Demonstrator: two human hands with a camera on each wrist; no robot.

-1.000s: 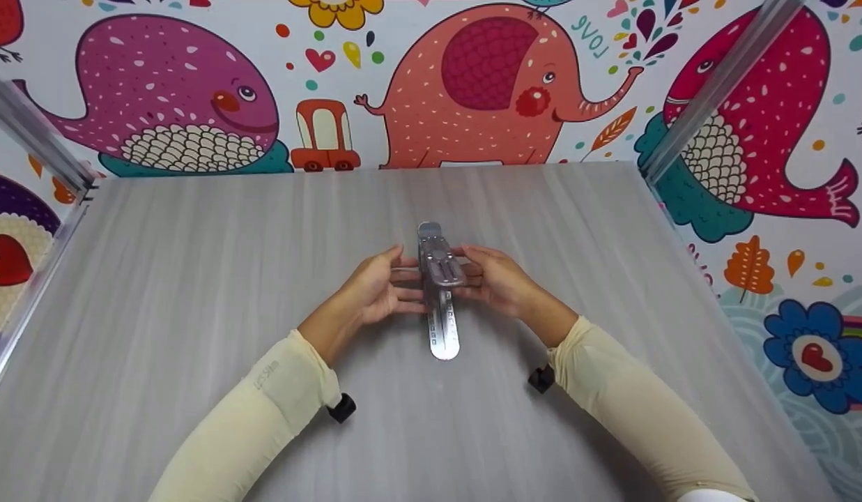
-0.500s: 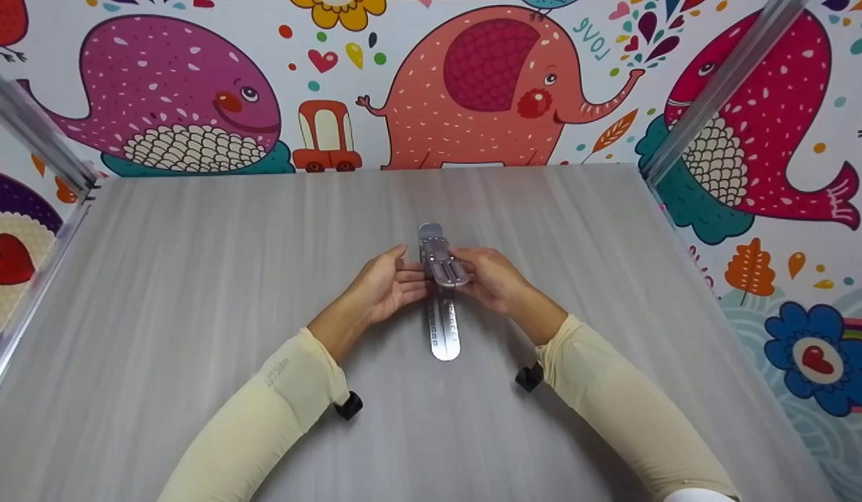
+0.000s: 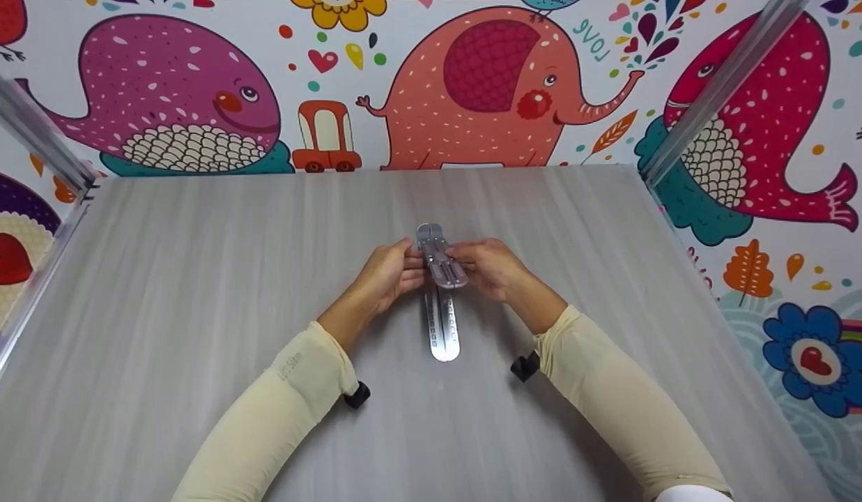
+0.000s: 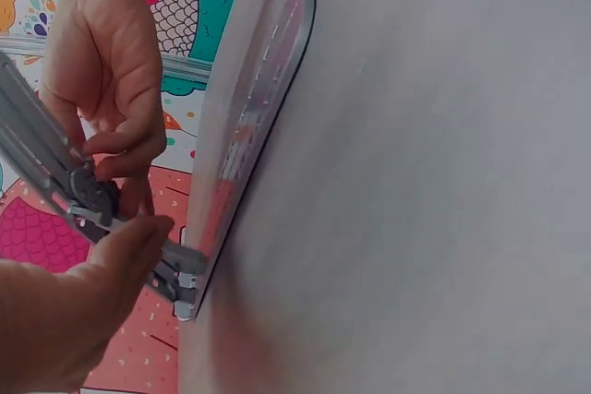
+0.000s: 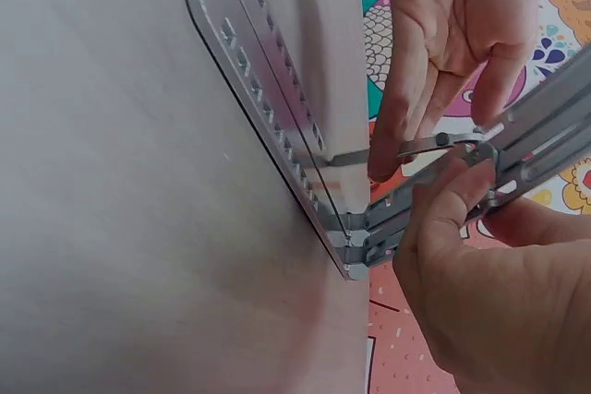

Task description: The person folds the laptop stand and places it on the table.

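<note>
A silver folding metal stand rests by its slotted base plate on the table, and its hinged upper plate is raised and slanted above it. My right hand holds the right side of the raised part; in the right wrist view its thumb presses by the joint. From the left side my left hand takes hold of the raised part. In the right wrist view the left fingers lie at a thin support strut. Some left fingertips are hidden behind the stand.
The grey wood-grain table spreads around both hands. A wall with cartoon animals stands at its far edge. Metal posts rise at the far corners.
My left hand has come slightly closer to the stand, and its spread fingers have drawn together. My right hand has shifted its hold. The upper plate has tilted slightly, while the base has stayed put.
</note>
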